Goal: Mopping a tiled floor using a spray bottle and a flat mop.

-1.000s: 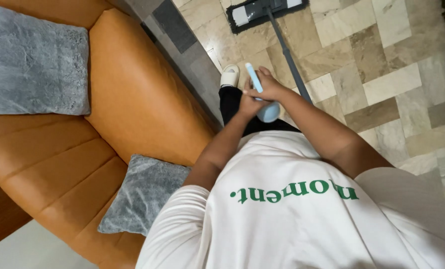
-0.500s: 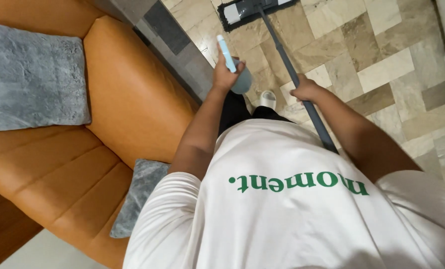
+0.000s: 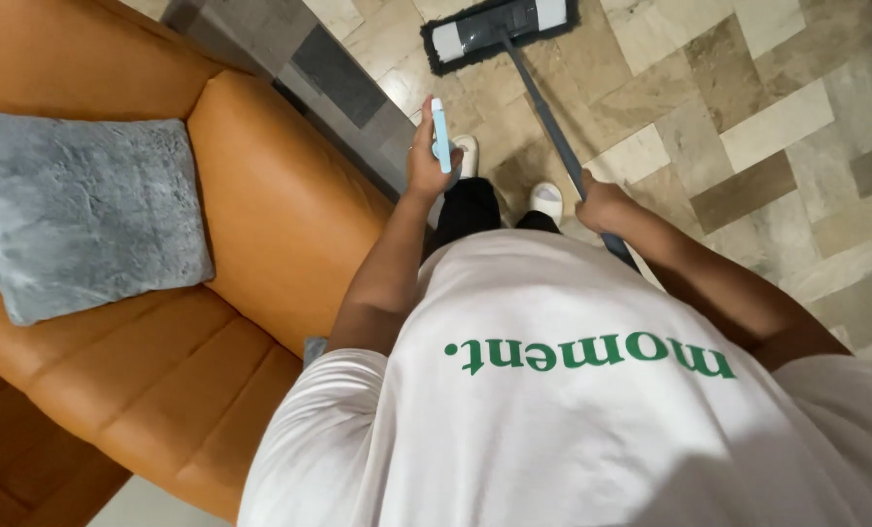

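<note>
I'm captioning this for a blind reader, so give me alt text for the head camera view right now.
Seen from above, a person in a white shirt grips a grey mop handle in the right hand and a light blue object in the left hand. The flat mop head rests on tiled floor, beside an orange sofa with a grey cushion.

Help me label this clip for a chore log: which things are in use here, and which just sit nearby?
In use:
- flat mop, its grey pole gripped by the right hand
- light blue slim object, held upright in the left hand

Sitting nearby:
- orange leather sofa
- grey furry cushion on the sofa
- stone-tile floor
</note>
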